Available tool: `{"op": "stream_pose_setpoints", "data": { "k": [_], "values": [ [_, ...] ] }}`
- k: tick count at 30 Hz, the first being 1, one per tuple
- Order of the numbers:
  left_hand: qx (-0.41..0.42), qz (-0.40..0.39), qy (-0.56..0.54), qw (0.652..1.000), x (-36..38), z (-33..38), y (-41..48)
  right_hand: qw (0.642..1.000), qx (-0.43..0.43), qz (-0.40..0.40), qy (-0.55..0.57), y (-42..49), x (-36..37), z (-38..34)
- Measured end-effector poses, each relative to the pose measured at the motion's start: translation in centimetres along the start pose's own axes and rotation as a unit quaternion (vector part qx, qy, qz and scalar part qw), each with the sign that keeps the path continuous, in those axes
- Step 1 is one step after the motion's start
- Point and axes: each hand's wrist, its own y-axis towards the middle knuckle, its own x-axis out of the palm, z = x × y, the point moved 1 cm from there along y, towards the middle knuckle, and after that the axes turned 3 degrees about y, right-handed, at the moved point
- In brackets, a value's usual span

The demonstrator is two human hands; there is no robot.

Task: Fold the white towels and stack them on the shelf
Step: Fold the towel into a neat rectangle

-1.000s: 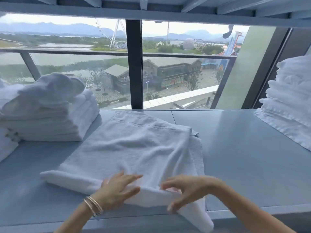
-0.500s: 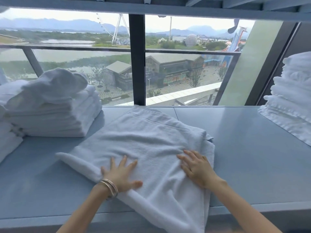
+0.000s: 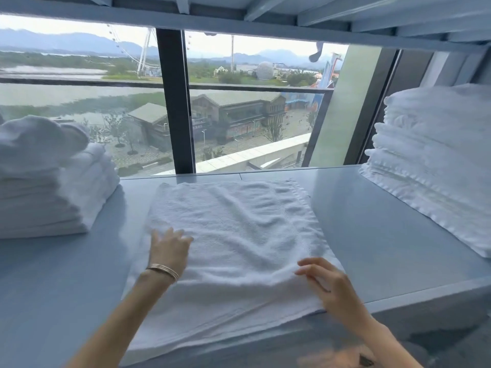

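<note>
A white towel (image 3: 233,235) lies folded flat in the middle of the blue-grey shelf (image 3: 385,235), its near edge hanging over the shelf's front lip. My left hand (image 3: 170,248), with thin bracelets on the wrist, rests flat on the towel's left part, fingers straight. My right hand (image 3: 326,282) sits at the towel's near right corner with relaxed fingers touching the cloth. A stack of folded white towels (image 3: 53,192) stands at the left of the shelf. Another white stack (image 3: 435,160) stands at the right.
A large window with a dark upright post (image 3: 175,107) closes the back of the shelf. An upper shelf's underside (image 3: 239,11) runs overhead. Bare shelf surface shows on both sides of the middle towel.
The towel now lies squarer and flatter, turned straight on the shelf. My left hand slid up and left across it; my right hand drew back to the near right corner.
</note>
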Motion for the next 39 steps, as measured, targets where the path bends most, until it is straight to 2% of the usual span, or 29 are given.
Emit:
{"op": "stream_pose_setpoints", "data": {
  "k": [2,4,6,8,10,13,14,18,20,22,24,26,29,33,35,37,39],
  "values": [
    [0.13,0.015,-0.125,0.983,-0.7,4.1,-2.8,0.992,0.04,0.052,-0.103,0.3,-1.4,1.3],
    [0.247,-0.004,-0.17,0.954,-1.3,8.6,-5.3,0.97,0.134,0.032,-0.202,0.3,-2.7,2.8],
    [0.306,-0.028,-0.176,0.935,-0.8,12.4,-6.9,0.956,0.193,-0.022,-0.218,-0.1,-3.3,4.1],
    [0.336,-0.015,-0.15,0.93,-0.4,14.7,-7.4,0.966,0.196,-0.06,-0.158,-0.2,-3.2,4.2],
    [0.324,-0.007,-0.12,0.938,-0.3,15.3,-6.9,0.976,0.189,-0.079,-0.076,0.0,-2.9,3.2],
    [0.303,0.012,-0.134,0.943,-0.7,13.9,-5.5,0.976,0.182,-0.121,0.019,0.7,-2.1,1.3],
    [0.29,0.043,-0.126,0.948,-0.6,13.0,-5.1,0.975,0.177,-0.133,0.036,0.8,-1.8,0.8],
    [0.197,0.123,-0.064,0.97,1.0,6.2,-3.7,0.981,0.109,-0.162,0.019,1.2,-0.3,0.1],
    [0.106,0.119,-0.02,0.987,1.1,2.5,-3.7,0.988,0.068,-0.14,-0.007,1.5,0.3,0.1],
    [0.072,0.148,-0.002,0.986,1.0,0.8,-4.6,0.993,0.034,-0.109,-0.027,2.1,0.7,0.2],
    [0.131,0.184,-0.013,0.974,1.0,1.3,-5.9,0.994,0.006,-0.097,-0.053,2.9,1.5,0.2],
    [0.234,0.193,-0.035,0.952,1.3,2.5,-7.2,0.991,-0.021,-0.103,-0.084,3.7,2.6,0.1],
    [0.32,0.17,-0.073,0.929,1.2,3.5,-7.6,0.977,-0.06,-0.163,-0.121,4.9,4.5,-0.2],
    [0.327,0.092,-0.158,0.927,1.1,4.1,-7.9,0.957,-0.061,-0.261,-0.108,6.3,6.8,-1.1],
    [0.336,0.1,-0.137,0.927,1.2,4.5,-7.8,0.952,-0.042,-0.288,-0.09,6.9,7.1,-1.5],
    [0.331,0.116,-0.118,0.929,1.2,4.6,-7.1,0.955,-0.023,-0.288,-0.063,7.4,6.6,-1.7],
    [0.331,0.146,-0.126,0.924,1.1,4.4,-5.9,0.972,-0.016,-0.234,-0.029,7.8,5.5,-1.1]
  ]
}}
